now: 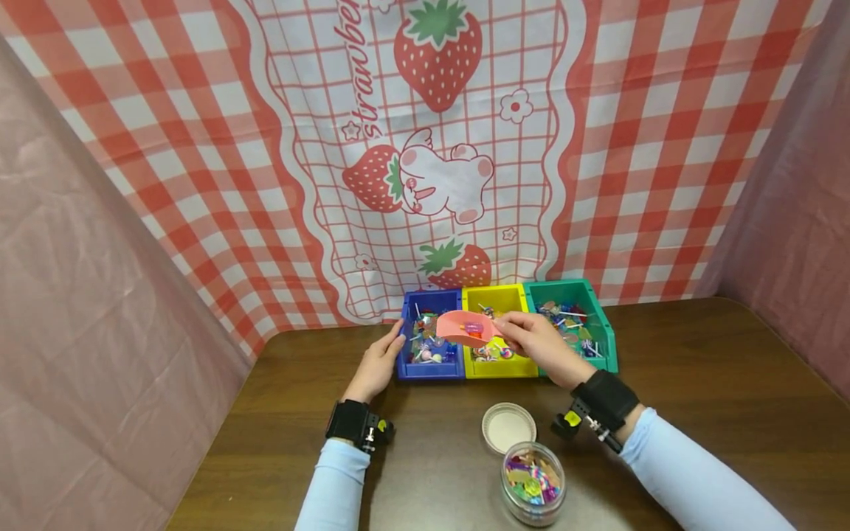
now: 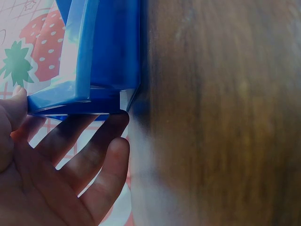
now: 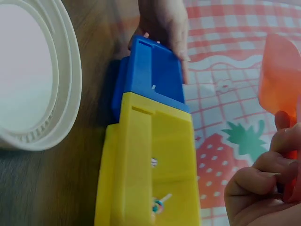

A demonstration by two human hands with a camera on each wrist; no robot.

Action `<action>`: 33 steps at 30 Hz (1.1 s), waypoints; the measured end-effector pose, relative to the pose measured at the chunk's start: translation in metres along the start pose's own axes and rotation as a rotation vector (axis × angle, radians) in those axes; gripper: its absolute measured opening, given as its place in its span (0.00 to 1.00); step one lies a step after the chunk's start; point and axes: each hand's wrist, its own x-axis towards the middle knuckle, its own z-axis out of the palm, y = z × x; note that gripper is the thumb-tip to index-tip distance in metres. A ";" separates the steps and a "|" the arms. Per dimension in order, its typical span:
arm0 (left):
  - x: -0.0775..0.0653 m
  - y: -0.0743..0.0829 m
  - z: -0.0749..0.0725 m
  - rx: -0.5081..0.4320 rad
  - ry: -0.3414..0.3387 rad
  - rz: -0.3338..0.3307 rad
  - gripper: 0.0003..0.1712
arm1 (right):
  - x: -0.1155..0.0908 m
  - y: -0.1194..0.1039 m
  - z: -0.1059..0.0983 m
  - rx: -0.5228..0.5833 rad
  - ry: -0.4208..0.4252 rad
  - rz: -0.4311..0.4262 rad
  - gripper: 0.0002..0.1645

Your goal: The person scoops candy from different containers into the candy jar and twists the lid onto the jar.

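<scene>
My right hand (image 1: 534,343) pinches the handle of a pink scoop (image 1: 451,324), held above the yellow bin (image 1: 497,369). In the scoop lies a small purple and orange piece (image 1: 474,329), its kind too small to tell. My left hand (image 1: 377,365) holds the left end of the blue bin (image 1: 430,371). In the left wrist view, its thumb (image 2: 18,101) is at the rim and its fingers (image 2: 101,136) touch the outer wall. Lollipops and small trinkets lie in the blue and yellow bins, and in the green bin (image 1: 609,358) at the right.
An uncovered clear jar (image 1: 533,509) of colourful trinkets stands near the table's front. A cream lid (image 1: 508,428) lies just behind it. The bins stand side by side before a strawberry-printed cloth (image 1: 451,184) at the back of the wooden table (image 1: 279,442).
</scene>
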 end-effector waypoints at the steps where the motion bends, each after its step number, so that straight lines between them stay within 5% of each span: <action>1: 0.000 0.000 0.000 0.000 0.000 0.000 0.28 | -0.004 0.000 -0.002 -0.014 -0.008 -0.005 0.21; 10: 0.001 -0.003 0.002 -0.026 -0.009 -0.007 0.28 | -0.041 0.009 -0.019 -0.148 -0.141 -0.102 0.15; 22: 0.003 0.003 -0.004 -0.025 -0.014 0.009 0.29 | -0.059 0.008 -0.053 -0.099 -0.241 -0.222 0.07; 33: 0.002 -0.001 -0.003 -0.007 -0.020 -0.003 0.29 | -0.068 -0.007 -0.076 -0.254 -0.165 -0.205 0.16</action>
